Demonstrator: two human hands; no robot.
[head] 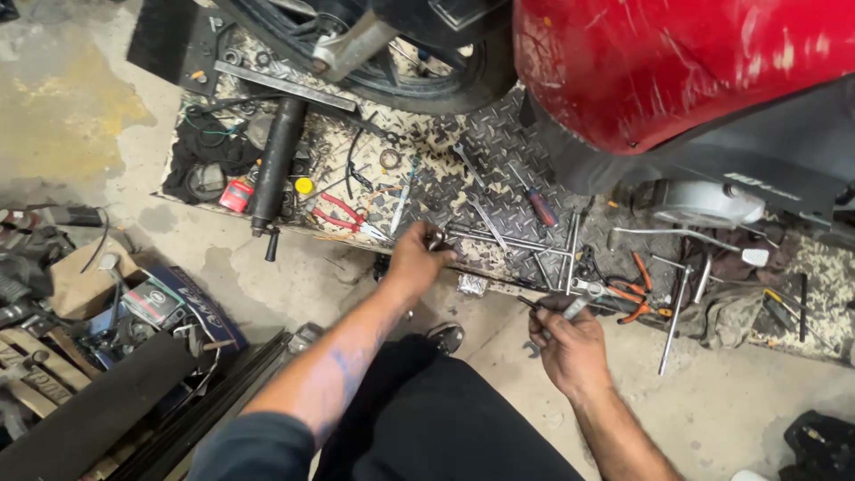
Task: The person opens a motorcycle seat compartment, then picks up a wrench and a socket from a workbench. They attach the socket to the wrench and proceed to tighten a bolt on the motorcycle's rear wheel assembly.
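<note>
My left hand (414, 263) is clenched around a small metal part (435, 239) at the near edge of the steel tread plate (499, 147); the part is mostly hidden by my fingers, so I can't make out what it is. My right hand (570, 347), off the plate's near edge over the concrete floor (730, 401), grips a short dark tool (557, 307) whose tip and silver end poke out past my knuckles. On the plate I count two pairs of pliers: a red-handled pair (343, 214) left of my left hand and an orange-handled pair (637, 294) right of my right hand. One red-handled screwdriver (537, 203) lies farther in. A black fork tube (278, 165) lies on the plate's left part. The red scooter body (677, 62) above is cut off by the frame. Left of the plate, an open cardboard box (85, 285) holds jumbled parts I can't sort out.
</note>
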